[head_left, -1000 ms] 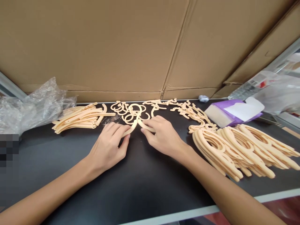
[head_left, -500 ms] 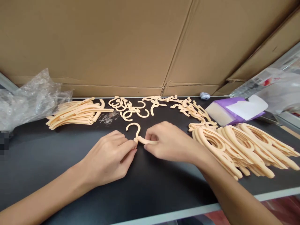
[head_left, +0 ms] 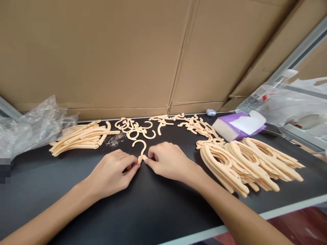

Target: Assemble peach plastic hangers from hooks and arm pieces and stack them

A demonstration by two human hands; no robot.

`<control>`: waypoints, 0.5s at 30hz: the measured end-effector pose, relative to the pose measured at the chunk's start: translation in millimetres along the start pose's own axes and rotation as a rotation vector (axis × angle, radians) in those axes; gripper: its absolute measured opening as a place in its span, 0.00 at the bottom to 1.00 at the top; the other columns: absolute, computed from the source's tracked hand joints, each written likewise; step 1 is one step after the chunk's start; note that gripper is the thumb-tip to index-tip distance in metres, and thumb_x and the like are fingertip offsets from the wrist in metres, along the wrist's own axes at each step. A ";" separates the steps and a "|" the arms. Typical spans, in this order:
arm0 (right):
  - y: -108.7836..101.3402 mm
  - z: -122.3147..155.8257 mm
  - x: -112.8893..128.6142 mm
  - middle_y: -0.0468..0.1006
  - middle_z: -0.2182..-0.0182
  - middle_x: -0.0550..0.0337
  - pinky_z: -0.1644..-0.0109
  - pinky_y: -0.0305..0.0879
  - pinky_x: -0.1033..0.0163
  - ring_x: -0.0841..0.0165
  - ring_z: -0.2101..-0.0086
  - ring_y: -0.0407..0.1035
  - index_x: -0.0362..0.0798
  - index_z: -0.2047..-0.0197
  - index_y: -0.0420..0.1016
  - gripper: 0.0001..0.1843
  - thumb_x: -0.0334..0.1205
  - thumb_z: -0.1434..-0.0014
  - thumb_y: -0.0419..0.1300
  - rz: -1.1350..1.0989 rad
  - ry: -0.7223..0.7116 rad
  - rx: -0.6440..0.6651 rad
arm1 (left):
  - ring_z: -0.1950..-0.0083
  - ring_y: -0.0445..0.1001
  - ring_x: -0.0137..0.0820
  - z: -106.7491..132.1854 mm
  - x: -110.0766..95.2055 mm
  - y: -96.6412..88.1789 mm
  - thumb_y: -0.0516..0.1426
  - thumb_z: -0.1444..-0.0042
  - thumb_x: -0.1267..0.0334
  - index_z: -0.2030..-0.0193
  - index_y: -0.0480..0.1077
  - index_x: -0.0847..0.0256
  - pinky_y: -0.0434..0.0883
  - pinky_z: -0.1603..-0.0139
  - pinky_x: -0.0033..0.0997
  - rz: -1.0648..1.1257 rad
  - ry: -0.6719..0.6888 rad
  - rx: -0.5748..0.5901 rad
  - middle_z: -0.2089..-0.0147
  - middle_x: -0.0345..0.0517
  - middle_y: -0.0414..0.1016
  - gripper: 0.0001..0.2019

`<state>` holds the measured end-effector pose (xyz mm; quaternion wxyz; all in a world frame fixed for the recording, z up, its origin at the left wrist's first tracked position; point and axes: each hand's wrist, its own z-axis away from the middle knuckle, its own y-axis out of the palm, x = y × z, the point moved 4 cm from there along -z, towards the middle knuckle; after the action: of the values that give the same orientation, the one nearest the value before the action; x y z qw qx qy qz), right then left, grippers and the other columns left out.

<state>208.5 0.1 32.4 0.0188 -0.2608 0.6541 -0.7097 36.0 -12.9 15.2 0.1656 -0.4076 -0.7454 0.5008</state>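
Observation:
Between my hands is a cream plastic folding hanger, its curved hook [head_left: 142,145] pointing away from me. My left hand [head_left: 112,173] pinches the piece left of the hook's base. Close beside it, my right hand [head_left: 167,161] has its thumb and fingertips closed on the short arm piece [head_left: 144,157] at the right of the joint. Most of both arm pieces is hidden by my fingers. Beyond my hands, loose cream hooks [head_left: 135,129] lie in a heap.
Long arm pieces [head_left: 81,137] are piled at left beside clear plastic wrap [head_left: 38,124]. Small curved parts [head_left: 196,124] lie at back right, with stacked hanger pieces [head_left: 245,163] nearer. A purple tissue pack [head_left: 231,124] and a bottle [head_left: 258,98] stand behind. Cardboard [head_left: 102,51] walls the back.
My right hand has slid its grip inward along the right arm piece, closer to the hook's joint and my left hand. The whole view has shifted a little.

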 end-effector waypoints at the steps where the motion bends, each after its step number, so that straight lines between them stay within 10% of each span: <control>1: -0.4 0.4 0.3 0.82 0.70 0.59 0.68 0.51 0.62 0.64 0.68 0.74 0.52 0.67 0.80 0.12 0.44 0.36 0.57 -0.003 -0.004 0.006 | 0.73 0.72 0.29 -0.5 -1.4 -0.6 0.55 0.33 0.66 0.65 0.76 0.60 0.68 0.68 0.31 0.015 0.019 0.009 0.76 0.38 0.73 0.10; 15: 1.2 4.6 3.8 0.82 0.69 0.58 0.67 0.54 0.63 0.65 0.69 0.73 0.53 0.60 0.82 0.11 0.43 0.37 0.58 -0.051 -0.049 -0.016 | 0.77 0.68 0.25 -1.6 -4.4 -1.5 0.56 0.36 0.66 0.64 0.77 0.58 0.65 0.74 0.25 0.068 0.016 0.005 0.80 0.34 0.68 0.09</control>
<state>206.7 -5.7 32.6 0.0146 -0.2949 0.6524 -0.6980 39.1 -15.6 17.9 0.1554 -0.4365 -0.7285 0.5046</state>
